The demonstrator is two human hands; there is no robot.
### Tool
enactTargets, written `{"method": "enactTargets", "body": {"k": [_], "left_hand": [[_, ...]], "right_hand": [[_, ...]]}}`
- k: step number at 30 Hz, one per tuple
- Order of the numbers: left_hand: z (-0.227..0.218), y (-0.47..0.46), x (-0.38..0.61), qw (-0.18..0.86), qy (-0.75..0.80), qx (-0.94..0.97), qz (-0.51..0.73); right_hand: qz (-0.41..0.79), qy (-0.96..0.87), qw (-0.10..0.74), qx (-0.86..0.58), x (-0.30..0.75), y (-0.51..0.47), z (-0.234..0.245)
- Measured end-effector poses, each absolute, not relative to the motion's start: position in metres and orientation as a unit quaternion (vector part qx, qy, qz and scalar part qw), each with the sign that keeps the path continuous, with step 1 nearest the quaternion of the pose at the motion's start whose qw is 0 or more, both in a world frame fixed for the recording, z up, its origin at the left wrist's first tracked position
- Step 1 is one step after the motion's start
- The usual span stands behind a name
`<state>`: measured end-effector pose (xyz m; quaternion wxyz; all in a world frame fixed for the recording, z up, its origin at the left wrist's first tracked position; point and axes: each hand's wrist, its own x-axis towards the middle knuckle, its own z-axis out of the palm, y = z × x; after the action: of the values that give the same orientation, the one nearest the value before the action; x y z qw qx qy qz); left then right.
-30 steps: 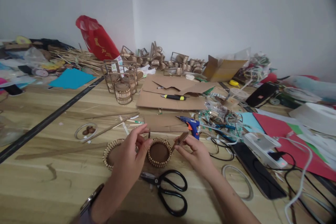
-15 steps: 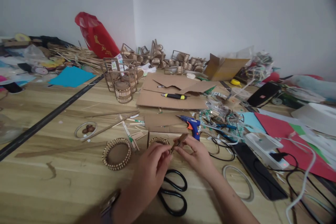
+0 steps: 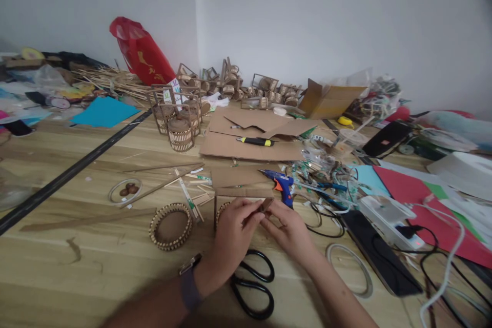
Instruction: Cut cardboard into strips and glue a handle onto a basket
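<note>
Between the fingers of both hands is a short brown strip (image 3: 266,205), cardboard or wood, I cannot tell which. My left hand (image 3: 235,233) pinches its near left side, with a watch on that wrist. My right hand (image 3: 287,225) pinches it from the right. Behind my left hand shows part of a ring of small sticks (image 3: 221,211), mostly hidden. A similar round stick-walled basket (image 3: 171,226) with a brown base sits to the left. Black-handled scissors (image 3: 257,283) lie just below the hands, their blades hidden under my left hand.
A blue glue gun (image 3: 282,184) lies beyond my right hand. A utility knife (image 3: 255,141) rests on cardboard sheets (image 3: 219,146). Small lidded baskets (image 3: 181,135) stand behind. At right are a phone (image 3: 380,251), a power strip (image 3: 392,220) with cables and a tape ring (image 3: 349,269).
My left hand has moved right and slightly up, closing onto the brown strip beside my right hand. It now covers more of the stick ring behind it.
</note>
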<state>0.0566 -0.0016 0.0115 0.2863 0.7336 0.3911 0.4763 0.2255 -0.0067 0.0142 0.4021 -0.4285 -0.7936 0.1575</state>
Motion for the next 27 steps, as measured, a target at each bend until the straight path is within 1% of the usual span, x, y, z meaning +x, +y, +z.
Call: {"method": "enactTargets", "body": {"k": [10, 18, 23, 27], "left_hand": [[0.003, 0.001, 0.059, 0.219, 0.377, 0.745, 0.505], [0.001, 0.000, 0.058, 0.190, 0.398, 0.750, 0.493], [0.001, 0.002, 0.060, 0.176, 0.400, 0.744, 0.506], [-0.001, 0.003, 0.061, 0.184, 0.394, 0.740, 0.513]], "right_hand": [[0.173, -0.795, 0.391, -0.431, 0.227, -0.008, 0.013], [0.163, -0.774, 0.408, -0.457, 0.224, -0.007, 0.010], [0.183, -0.757, 0.422, -0.465, 0.221, -0.009, 0.008], [0.199, -0.751, 0.429, -0.460, 0.220, -0.008, 0.005]]}}
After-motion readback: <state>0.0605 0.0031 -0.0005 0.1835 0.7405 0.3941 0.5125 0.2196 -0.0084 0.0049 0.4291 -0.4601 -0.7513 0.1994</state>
